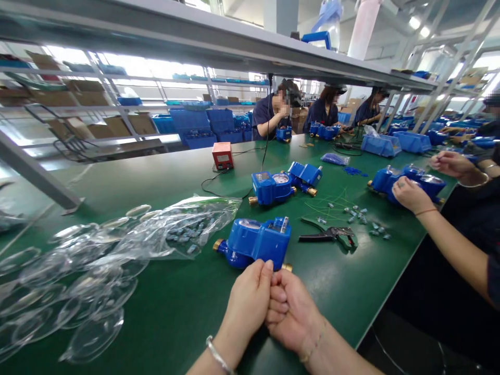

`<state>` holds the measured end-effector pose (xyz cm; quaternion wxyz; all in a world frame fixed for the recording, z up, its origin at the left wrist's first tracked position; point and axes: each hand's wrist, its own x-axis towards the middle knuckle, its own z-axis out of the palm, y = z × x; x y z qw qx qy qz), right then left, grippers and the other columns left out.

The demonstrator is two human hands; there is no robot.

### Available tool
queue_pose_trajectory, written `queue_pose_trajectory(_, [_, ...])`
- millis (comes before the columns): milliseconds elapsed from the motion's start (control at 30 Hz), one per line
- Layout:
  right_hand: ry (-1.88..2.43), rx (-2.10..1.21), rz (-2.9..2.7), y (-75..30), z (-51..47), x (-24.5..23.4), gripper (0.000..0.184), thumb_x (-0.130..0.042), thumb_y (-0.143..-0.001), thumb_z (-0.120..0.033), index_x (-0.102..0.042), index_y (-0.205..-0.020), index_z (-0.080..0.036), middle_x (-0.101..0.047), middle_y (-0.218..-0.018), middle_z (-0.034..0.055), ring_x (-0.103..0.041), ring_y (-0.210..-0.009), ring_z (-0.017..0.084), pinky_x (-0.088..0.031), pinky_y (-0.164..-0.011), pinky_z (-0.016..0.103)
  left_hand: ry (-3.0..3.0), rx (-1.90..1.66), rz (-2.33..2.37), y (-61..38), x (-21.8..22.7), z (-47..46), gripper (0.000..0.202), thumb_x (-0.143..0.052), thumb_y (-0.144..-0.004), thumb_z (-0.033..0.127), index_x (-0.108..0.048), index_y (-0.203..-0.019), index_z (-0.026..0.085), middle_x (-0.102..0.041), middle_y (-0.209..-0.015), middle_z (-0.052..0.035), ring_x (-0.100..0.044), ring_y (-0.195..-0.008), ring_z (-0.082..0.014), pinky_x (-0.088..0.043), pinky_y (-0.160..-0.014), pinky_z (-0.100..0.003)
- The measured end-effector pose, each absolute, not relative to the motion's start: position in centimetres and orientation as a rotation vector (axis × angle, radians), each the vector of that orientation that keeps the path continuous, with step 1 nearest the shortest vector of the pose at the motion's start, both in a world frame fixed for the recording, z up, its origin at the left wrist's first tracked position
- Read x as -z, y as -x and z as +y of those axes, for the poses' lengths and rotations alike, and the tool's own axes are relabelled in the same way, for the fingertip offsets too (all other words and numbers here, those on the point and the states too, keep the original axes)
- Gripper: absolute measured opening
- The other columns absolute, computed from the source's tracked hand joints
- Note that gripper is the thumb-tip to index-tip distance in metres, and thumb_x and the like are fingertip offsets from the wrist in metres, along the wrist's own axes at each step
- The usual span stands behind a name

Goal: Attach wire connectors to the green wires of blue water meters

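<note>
My left hand [250, 297] and my right hand [291, 312] meet in front of me, fingers curled and pressed together. Whatever they pinch is hidden between the fingertips. Just beyond them, close to the fingertips, a blue water meter [253, 240] with brass pipe ends lies on the green table. To its right rest black-handled cutting pliers [330, 235]. Small grey seals [356, 213] and thin green wires [326, 204] are scattered past the pliers. On the left, a transparent bag [187, 229] contains many more of the small seals.
Transparent round covers [89, 291] pile up at left. Two more water meters [273, 187] and a red box [223, 155] stand farther back. At right, a co-worker's hands [410, 194] touch another meter. Overhead runs a shelf [234, 39]; blue bins [380, 145] stand behind.
</note>
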<state>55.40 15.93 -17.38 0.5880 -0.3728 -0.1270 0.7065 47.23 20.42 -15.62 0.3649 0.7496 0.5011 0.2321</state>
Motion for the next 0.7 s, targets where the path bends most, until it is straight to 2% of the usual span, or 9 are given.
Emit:
queue_pose_trajectory(133, [1.010,-1.389,-0.421,-58.0,14.7,18.3,0.024,-0.052,-0.080,-0.036,-0.052,-0.065,-0.017,-0.038,-0.038,-0.0080,-0.026,-0.035,0.006,-0.020,-0.037,0.018,-2.016,-0.534,1.306,-46.7,14.5,21.0,0.042,-0.032,-0.089,0.047,-0.047,-0.061,0.021,-0.054,-0.061,0.0010,-0.050,-0.060,-0.0175,-0.030,-0.057,-0.028])
queue_pose_trajectory(167, [1.093,-1.203,-0.489,-59.0,14.8,18.4,0.025,-0.055,-0.080,-0.039,-0.057,-0.071,-0.016,-0.047,-0.046,-0.0050,-0.037,-0.041,0.008,-0.029,-0.042,0.018,-2.019,-0.524,1.333,-46.5,14.4,21.2,0.045,-0.028,-0.090,0.049,-0.047,-0.059,0.021,-0.052,-0.059,0.0004,-0.049,-0.059,-0.0182,-0.030,-0.056,-0.028])
queue_pose_trajectory(233, [1.238,-0.816,-0.633,-61.3,15.9,18.4,0.028,-0.053,-0.083,-0.044,-0.060,-0.092,-0.018,-0.062,-0.080,0.0027,-0.055,-0.074,0.013,-0.043,-0.067,0.022,-2.049,-0.527,1.408,-46.4,14.3,21.7,0.049,-0.023,-0.090,0.051,-0.044,-0.058,0.022,-0.049,-0.057,-0.0001,-0.048,-0.057,-0.0191,-0.030,-0.056,-0.030])
queue_pose_trajectory(300, [1.298,-0.640,-0.759,-63.2,17.7,18.0,0.038,-0.049,-0.085,-0.047,-0.054,-0.111,-0.019,-0.056,-0.114,0.0078,-0.050,-0.106,0.019,-0.039,-0.091,0.030,-2.131,-0.650,1.494,-46.3,14.6,22.0,0.043,-0.027,-0.088,0.053,-0.043,-0.063,0.022,-0.047,-0.062,-0.0002,-0.049,-0.060,-0.0199,-0.035,-0.058,-0.031])
queue_pose_trajectory(333, [1.284,-0.663,-0.807,-63.8,18.7,17.8,0.042,-0.047,-0.086,-0.048,-0.051,-0.116,-0.020,-0.053,-0.121,0.0089,-0.047,-0.113,0.020,-0.036,-0.096,0.032,-2.185,-0.776,1.519,-46.3,14.8,22.0,0.038,-0.033,-0.086,0.054,-0.043,-0.069,0.022,-0.048,-0.068,-0.0011,-0.050,-0.065,-0.0210,-0.039,-0.061,-0.033])
queue_pose_trajectory(433, [1.192,-0.758,-0.933,-63.9,20.2,17.1,0.040,-0.047,-0.086,-0.047,-0.053,-0.114,-0.019,-0.052,-0.119,0.0093,-0.050,-0.109,0.021,-0.040,-0.094,0.035,-2.263,-1.184,1.435,-46.0,15.4,21.1,0.038,-0.046,-0.081,0.052,-0.046,-0.097,0.018,-0.047,-0.102,-0.0101,-0.050,-0.097,-0.0277,-0.047,-0.080,-0.042])
queue_pose_trajectory(533, [1.121,-0.755,-1.020,-61.7,18.8,16.6,0.040,-0.061,-0.079,-0.040,-0.052,-0.114,-0.022,-0.043,-0.120,0.0078,-0.048,-0.108,0.021,-0.043,-0.092,0.034,-2.224,-1.168,1.323,-44.8,16.0,19.2,0.056,-0.048,-0.082,0.047,-0.031,-0.128,0.020,-0.027,-0.135,-0.0125,-0.035,-0.123,-0.0298,-0.046,-0.091,-0.046])
queue_pose_trajectory(600, [1.111,-0.710,-1.116,-59.6,16.9,16.2,0.045,-0.067,-0.073,-0.028,-0.052,-0.115,-0.026,-0.037,-0.119,0.0062,-0.045,-0.110,0.021,-0.041,-0.095,0.036,-2.132,-1.093,1.358,-43.6,16.3,18.2,0.073,-0.053,-0.078,0.050,-0.019,-0.136,0.025,-0.019,-0.141,-0.0111,-0.033,-0.125,-0.0322,-0.046,-0.092,-0.050])
queue_pose_trajectory(700, [1.133,-0.652,-1.319,-56.5,14.5,15.4,0.048,-0.062,-0.073,-0.012,-0.053,-0.116,-0.032,-0.037,-0.113,0.0041,-0.043,-0.110,0.020,-0.038,-0.098,0.038,-1.931,-1.093,1.583,-41.4,16.2,17.9,0.092,-0.062,-0.064,0.059,-0.019,-0.137,0.026,-0.027,-0.138,-0.0116,-0.039,-0.119,-0.0389,-0.040,-0.094,-0.060])
